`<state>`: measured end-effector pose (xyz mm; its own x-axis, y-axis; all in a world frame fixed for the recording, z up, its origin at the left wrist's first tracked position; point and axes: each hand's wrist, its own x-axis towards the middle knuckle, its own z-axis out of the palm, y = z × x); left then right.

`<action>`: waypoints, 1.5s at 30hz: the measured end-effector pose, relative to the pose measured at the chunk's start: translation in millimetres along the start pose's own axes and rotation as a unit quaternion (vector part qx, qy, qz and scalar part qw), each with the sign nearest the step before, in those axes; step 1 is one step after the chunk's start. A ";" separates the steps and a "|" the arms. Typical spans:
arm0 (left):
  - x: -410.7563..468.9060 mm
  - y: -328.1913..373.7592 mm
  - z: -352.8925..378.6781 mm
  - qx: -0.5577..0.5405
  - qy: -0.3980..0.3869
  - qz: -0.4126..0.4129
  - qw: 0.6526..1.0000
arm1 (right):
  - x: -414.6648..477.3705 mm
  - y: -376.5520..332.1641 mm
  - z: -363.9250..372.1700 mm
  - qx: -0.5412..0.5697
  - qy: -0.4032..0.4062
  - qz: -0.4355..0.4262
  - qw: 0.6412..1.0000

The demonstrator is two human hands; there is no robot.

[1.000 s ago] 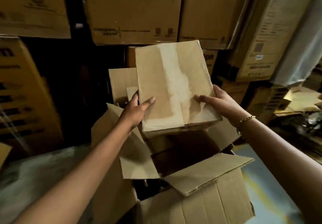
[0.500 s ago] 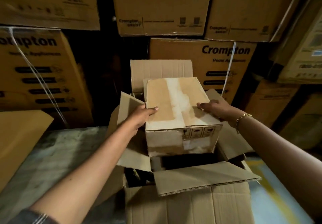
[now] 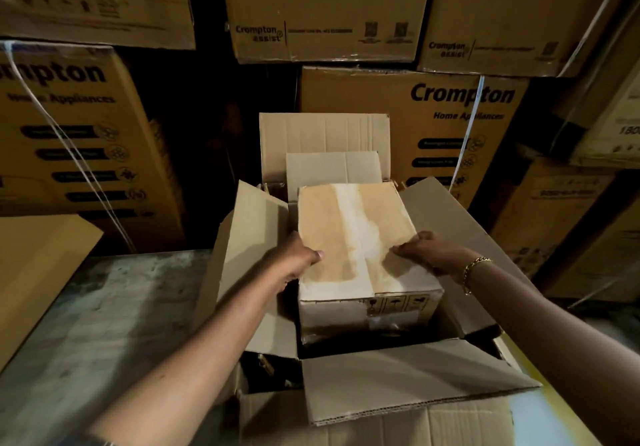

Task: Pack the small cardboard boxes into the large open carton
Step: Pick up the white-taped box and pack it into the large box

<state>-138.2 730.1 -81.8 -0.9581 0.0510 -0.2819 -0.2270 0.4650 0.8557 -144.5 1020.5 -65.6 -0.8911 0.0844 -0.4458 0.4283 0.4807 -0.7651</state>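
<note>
Stacked Crompton cartons stood behind as the left hand and right hand, fingers clamped on the small box, lowered it deeper into the large carton.

We identify the place as a goods storeroom or warehouse. Sealed shipping cartons stand stacked up to the top of the view, with dark gaps between the stacks. Two printed cartons read "Crompton Home Appliances", and each is bound with a white strapping band. An open carton stands before the stacks, beside a grey, stained surface. Lighting is dim.
</note>
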 end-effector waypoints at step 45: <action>23.9 -15.2 81.4 0.447 0.061 0.136 0.882 | 57.9 69.2 65.2 -0.472 -0.130 -0.166 0.856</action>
<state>-143.4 796.2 -136.8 -0.9799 0.1979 -0.0243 0.1901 0.9642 0.1847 -156.6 1001.7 -174.6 -0.8240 -0.3318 -0.4592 -0.2635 0.9420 -0.2078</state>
